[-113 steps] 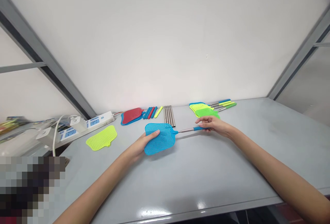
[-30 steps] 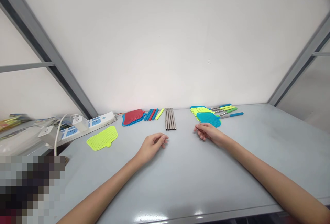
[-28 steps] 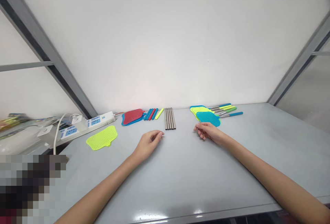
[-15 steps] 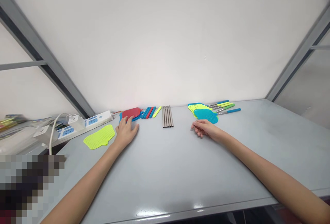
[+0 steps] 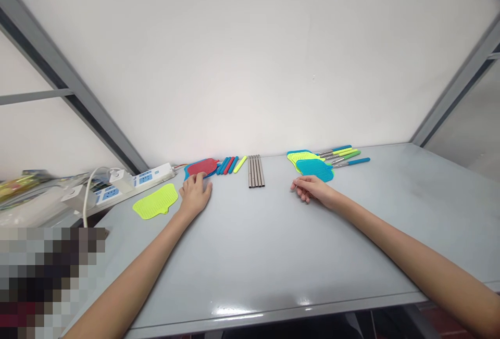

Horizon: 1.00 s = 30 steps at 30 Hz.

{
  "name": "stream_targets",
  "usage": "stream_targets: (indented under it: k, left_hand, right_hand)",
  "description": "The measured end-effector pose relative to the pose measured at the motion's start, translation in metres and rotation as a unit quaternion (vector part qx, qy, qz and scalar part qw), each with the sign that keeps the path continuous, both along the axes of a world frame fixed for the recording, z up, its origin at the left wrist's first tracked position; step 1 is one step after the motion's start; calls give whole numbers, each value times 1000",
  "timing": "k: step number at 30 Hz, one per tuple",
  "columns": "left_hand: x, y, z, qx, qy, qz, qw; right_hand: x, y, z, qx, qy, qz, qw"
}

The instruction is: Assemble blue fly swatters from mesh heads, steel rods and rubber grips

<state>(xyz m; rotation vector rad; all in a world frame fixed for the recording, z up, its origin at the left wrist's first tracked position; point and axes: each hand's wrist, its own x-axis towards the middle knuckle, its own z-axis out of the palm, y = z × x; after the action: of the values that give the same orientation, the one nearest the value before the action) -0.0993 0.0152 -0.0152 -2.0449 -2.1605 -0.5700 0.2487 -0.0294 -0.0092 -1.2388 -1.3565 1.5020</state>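
Left of centre, the left hand point(image 5: 194, 194) bends its fingers at the near edge of one red mesh head point(image 5: 203, 166), stacked on blue; whether they grip cannot be told. Right of centre, the right hand point(image 5: 312, 188) curls loosely, fingers released, near four swatters point(image 5: 314, 168). Five grips point(image 5: 229, 165) and five metal tubes point(image 5: 257, 172) lie mid-frame, one yellow mesh head point(image 5: 156, 202) at left.

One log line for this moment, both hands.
left hand: at red mesh head | right hand: loosely curled, near blue swatter | metal tubes: side by side
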Motion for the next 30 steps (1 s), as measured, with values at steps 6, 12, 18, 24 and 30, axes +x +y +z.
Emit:
stream_targets:
  k: [6,12,18,24,30]
  left_hand:
    - [-1,2,-2,-10,13,-12,1000]
    - [-1,3,-2,-33,41,-39,998]
    - [-1,3,-3,-28,46,-48,997]
    - [-5,8,-9,27,28,-52,998]
    - [-6,9,-13,74,9,-75,994]
  right_hand:
    - [2,2,-3,6,-1,2,1000]
    - [2,3,-4,9,0,-2,1000]
    - [-1,2,-2,5,-3,-12,1000]
    - [-1,1,1,6,1,-22,1000]
    - [-18,-4,0,59,18,-30,998]
